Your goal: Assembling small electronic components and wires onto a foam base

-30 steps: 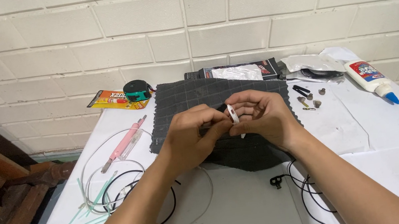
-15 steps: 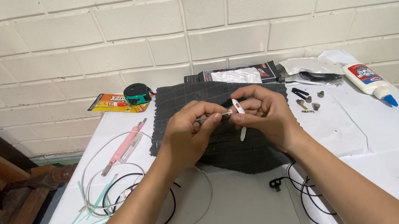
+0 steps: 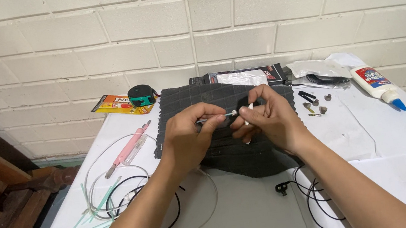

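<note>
Cleaning in hand — left hand [image 3: 188, 134] pinches cotton swab [image 3: 217, 117]; right hand [image 3: 267, 118] grips white earbud [image 3: 248, 110]. Next: steady tip contact.

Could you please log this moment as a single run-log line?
left hand: pinching thin swab stick | right hand: holding small white piece | under hands: dark cloth | surface: white table

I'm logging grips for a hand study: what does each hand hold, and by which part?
The left hand pinches a thin swab-like stick by its shaft. The right hand holds a small white piece in its fingertips; which part, I cannot tell.
</note>
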